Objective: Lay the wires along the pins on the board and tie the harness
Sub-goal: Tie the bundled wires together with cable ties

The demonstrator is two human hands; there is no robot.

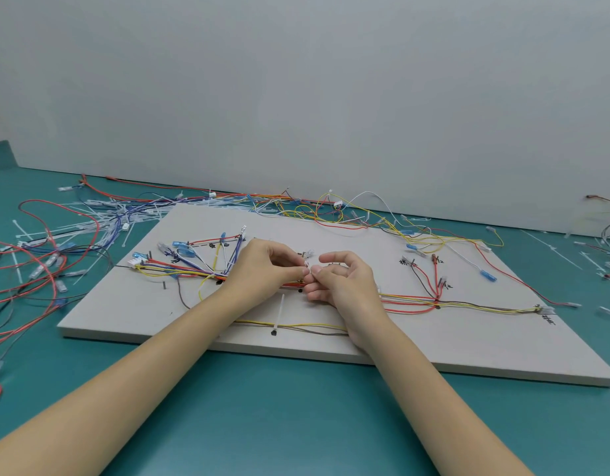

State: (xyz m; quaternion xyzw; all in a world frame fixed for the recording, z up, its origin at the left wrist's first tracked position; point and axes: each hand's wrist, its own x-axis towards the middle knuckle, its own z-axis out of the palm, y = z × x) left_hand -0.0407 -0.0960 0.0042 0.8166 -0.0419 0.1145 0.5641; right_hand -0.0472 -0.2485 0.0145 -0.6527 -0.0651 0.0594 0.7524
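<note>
A pale grey board [331, 231] lies flat on the teal table. Red, yellow, brown and blue wires [413, 302] run across it between dark pins, fanning out to blue terminals at the left [183, 249]. My left hand [265, 266] and my right hand [341, 280] meet over the middle of the wire bundle. Their fingertips pinch a small white cable tie [306, 267] around the wires there; the bundle under the hands is hidden. Another white cable tie [279, 312] stands on the yellow and brown wires near the board's front edge.
Loose wires and white cable ties [90, 214] lie heaped on the table left of and behind the board. More wires [351, 211] trail over the board's back edge. Scattered ties and wires [605, 255] lie at the right. A grey wall stands close behind.
</note>
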